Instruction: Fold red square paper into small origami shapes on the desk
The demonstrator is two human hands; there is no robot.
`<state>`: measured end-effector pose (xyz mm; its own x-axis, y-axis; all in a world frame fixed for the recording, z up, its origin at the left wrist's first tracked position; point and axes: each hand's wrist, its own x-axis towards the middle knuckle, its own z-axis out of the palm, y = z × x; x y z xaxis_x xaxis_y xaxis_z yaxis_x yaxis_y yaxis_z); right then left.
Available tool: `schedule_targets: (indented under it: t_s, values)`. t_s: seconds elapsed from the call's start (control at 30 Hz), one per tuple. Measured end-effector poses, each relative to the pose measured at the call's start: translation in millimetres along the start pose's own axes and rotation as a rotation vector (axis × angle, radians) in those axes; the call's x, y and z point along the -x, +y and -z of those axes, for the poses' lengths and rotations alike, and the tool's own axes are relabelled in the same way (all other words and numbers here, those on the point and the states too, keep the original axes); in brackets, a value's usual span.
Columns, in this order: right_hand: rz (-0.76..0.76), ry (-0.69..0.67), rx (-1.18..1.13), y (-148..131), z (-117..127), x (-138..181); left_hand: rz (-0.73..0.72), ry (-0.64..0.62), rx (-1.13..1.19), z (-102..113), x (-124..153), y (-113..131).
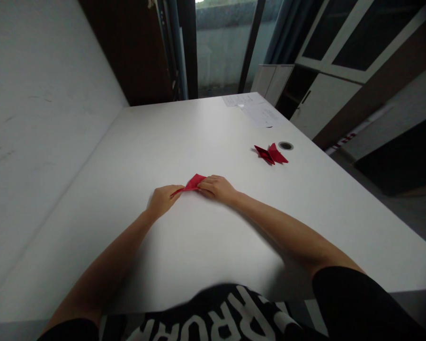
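Note:
A folded piece of red paper is held between both hands, just above or on the white table. My left hand pinches its left end, where a narrow strip of red shows at the fingertips. On the other side, my right hand grips the right part, its fingers bent over the paper. A peaked fold stands up between the hands; the rest of the paper is hidden by the fingers. Farther off to the right lies a second folded red paper shape with several pointed flaps, touched by neither hand.
The white table meets a wall on the left. Printed paper sheets lie at its far right corner. A round cable hole sits beside the second red shape. Cabinets stand beyond the right edge.

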<state>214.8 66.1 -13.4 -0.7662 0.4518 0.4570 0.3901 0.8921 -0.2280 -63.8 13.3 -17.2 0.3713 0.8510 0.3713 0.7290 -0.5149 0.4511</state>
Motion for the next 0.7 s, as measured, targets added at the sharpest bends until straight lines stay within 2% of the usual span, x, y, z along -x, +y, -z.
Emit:
schedule_targets:
  t_s: [0.13, 0.23, 0.3, 0.37, 0.43, 0.5, 0.57, 0.7]
  values:
    - [-0.197, 0.093, -0.221, -10, 12, -4, 0.323, 0.229, 0.43, 3, -5, 3]
    - [-0.362, 0.139, -0.515, -14, 15, -7, 0.501, 0.355, 0.758, -1, -10, -2]
    - [-0.41, 0.14, -0.715, -14, 14, -7, 0.572, 0.397, 0.913, -4, -12, -8]
    - [-0.388, 0.135, -0.813, -13, 13, -7, 0.606, 0.377, 1.029, -6, -13, -13]
    - [-0.282, 0.14, -0.747, -13, 11, -5, 0.625, 0.319, 1.086, -8, -12, -16]
    - [-0.126, 0.139, -0.564, -13, 8, -4, 0.647, 0.275, 1.079, -10, -12, -17]
    - [0.012, 0.118, -0.358, -15, 6, -3, 0.658, 0.26, 1.038, -11, -11, -15]
    - [0.175, 0.08, -0.086, -15, -1, -2, 0.633, 0.263, 0.972, -8, -11, -8]
